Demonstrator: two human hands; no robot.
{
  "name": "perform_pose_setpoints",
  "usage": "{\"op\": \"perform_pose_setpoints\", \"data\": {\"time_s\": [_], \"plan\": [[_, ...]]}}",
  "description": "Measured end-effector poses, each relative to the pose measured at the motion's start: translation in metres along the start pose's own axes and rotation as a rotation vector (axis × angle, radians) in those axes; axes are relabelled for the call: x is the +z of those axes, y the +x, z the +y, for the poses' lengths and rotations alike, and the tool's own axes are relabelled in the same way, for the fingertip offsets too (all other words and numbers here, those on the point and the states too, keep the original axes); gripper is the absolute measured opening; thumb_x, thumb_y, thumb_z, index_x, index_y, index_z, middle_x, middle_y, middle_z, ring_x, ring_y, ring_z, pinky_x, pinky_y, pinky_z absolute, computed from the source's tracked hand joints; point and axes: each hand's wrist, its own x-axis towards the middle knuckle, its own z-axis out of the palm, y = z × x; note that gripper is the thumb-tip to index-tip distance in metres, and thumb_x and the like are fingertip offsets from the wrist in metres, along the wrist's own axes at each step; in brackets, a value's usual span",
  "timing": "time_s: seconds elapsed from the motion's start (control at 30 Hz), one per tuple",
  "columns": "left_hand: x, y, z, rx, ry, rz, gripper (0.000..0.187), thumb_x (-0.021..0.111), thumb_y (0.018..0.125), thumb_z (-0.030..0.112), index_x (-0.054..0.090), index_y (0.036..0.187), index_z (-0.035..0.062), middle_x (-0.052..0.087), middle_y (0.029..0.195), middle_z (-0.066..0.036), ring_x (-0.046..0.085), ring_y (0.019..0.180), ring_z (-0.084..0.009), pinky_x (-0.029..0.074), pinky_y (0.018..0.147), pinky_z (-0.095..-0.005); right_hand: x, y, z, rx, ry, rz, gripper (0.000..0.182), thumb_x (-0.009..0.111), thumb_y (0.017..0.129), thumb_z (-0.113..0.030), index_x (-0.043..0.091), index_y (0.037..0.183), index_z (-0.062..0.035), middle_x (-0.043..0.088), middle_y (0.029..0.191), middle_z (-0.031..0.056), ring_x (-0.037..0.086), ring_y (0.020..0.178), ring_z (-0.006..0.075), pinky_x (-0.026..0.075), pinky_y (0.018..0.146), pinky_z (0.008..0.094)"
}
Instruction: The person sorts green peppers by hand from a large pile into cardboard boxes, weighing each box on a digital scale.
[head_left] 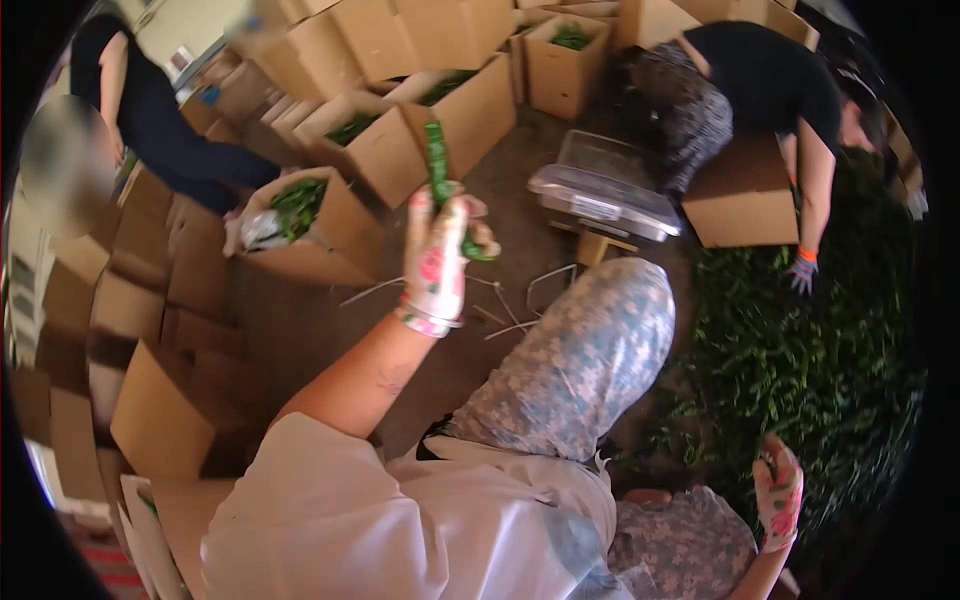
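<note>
My left hand (pixel 437 262), in a white glove with a pink floral print, is raised in front of me. Its fingers are closed round a long, wrinkled green chili pepper (pixel 436 160); the upper length sticks up past the fingers, and more green shows below them. My right hand (pixel 780 497), gloved the same way, is low on the right beside a large heap of green peppers (pixel 790 380). Its fingers are apart and slightly bent, with nothing visible in them.
A digital scale with a clear tray (pixel 605 200) stands ahead. Open cartons of peppers (pixel 310 250) line the far side, and cardboard boxes (pixel 165 410) stack up at left. A co-worker (pixel 770 80) bends over a box, one gloved hand at the heap. Another person (pixel 150 120) stands at left.
</note>
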Motion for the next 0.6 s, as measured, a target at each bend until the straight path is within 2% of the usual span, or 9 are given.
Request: {"op": "perform_pose_setpoints", "data": {"time_s": [0.17,0.2,0.27,0.33,0.37,0.4,0.43,0.47,0.6], "plan": [[-0.270,0.101,0.127,0.116,0.341,0.799,0.020,0.064,0.087,0.023,0.058,0.102,0.0125,0.058,0.079,-0.005,0.057,0.071,-0.0199,0.051,0.069,-0.0364,0.014,0.049,0.002,-0.007,-0.170,-0.047,0.034,0.056,0.080,-0.008,0.060,0.113,0.0017,0.065,0.101,0.0165,0.065,0.088,0.0269,0.050,0.079,0.0341],[-0.393,0.128,0.140,0.225,0.913,0.676,0.025,0.064,0.086,0.028,0.062,0.101,0.0085,0.061,0.081,-0.008,0.058,0.069,-0.0205,0.051,0.070,-0.0356,0.015,0.049,-0.001,0.006,-0.175,-0.045,0.034,0.056,0.080,-0.008,0.060,0.113,0.0017,0.065,0.101,0.0165,0.065,0.088,0.0269,0.050,0.079,0.0341],[-0.404,0.136,0.140,0.206,0.795,0.841,0.042,0.061,0.086,0.031,0.060,0.109,-0.0033,0.064,0.089,-0.010,0.060,0.076,-0.0224,0.050,0.074,-0.0349,0.019,0.046,-0.006,-0.007,-0.227,-0.001,0.031,0.055,0.081,-0.009,0.061,0.110,0.0006,0.065,0.095,0.0175,0.064,0.083,0.0282,0.050,0.075,0.0345],[-0.322,0.126,0.121,0.342,1.503,1.033,0.034,0.060,0.087,0.023,0.059,0.114,0.0019,0.063,0.099,-0.010,0.059,0.084,-0.0202,0.049,0.076,-0.0355,0.024,0.038,0.006,-0.070,-0.254,0.067,0.027,0.056,0.080,-0.008,0.063,0.105,-0.0017,0.065,0.088,0.0169,0.063,0.079,0.0338,0.051,0.070,0.0373],[-0.298,0.127,0.118,0.600,1.522,0.662,0.033,0.059,0.088,0.020,0.059,0.117,0.0061,0.061,0.106,-0.010,0.057,0.090,-0.0191,0.048,0.079,-0.0342,0.026,0.039,0.001,-0.040,-0.361,0.030,0.026,0.060,0.079,-0.010,0.063,0.104,-0.0025,0.065,0.090,0.0169,0.063,0.081,0.0345,0.051,0.071,0.0396],[-0.174,0.112,0.099,0.455,1.518,0.635,0.035,0.056,0.090,0.015,0.054,0.123,0.0040,0.058,0.116,-0.012,0.055,0.103,-0.0208,0.046,0.087,-0.0355,0.028,0.041,-0.018,0.083,-0.351,-0.042,0.028,0.062,0.081,-0.016,0.063,0.106,-0.0037,0.065,0.096,0.0159,0.062,0.088,0.0341,0.050,0.076,0.0415],[-0.179,0.140,0.073,0.672,0.868,0.237,0.036,0.050,0.094,0.012,0.048,0.127,0.0008,0.056,0.123,-0.016,0.053,0.112,-0.0230,0.044,0.093,-0.0375,0.024,0.039,-0.031,0.152,-0.432,-0.164,0.032,0.062,0.083,-0.023,0.062,0.110,-0.0048,0.065,0.102,0.0144,0.060,0.095,0.0334,0.048,0.081,0.0420],[-0.106,0.126,0.055,0.725,1.178,0.122,0.035,0.043,0.097,0.011,0.044,0.129,-0.0020,0.052,0.128,-0.019,0.053,0.114,-0.0255,0.044,0.094,-0.0393,0.026,0.034,-0.017,0.100,-0.511,-0.219,0.036,0.059,0.085,-0.031,0.062,0.111,-0.0067,0.064,0.105,0.0137,0.058,0.101,0.0322,0.046,0.085,0.0415],[0.006,0.108,-0.027,0.475,0.896,-0.728,0.036,0.046,0.096,0.020,0.050,0.123,-0.0039,0.053,0.126,-0.021,0.060,0.104,-0.0261,0.049,0.090,-0.0375,0.053,0.066,0.001,0.147,-0.564,-0.529,0.027,0.057,0.080,-0.031,0.063,0.091,-0.0073,0.065,0.089,0.0147,0.063,0.086,0.0335,0.051,0.076,0.0427]]}}
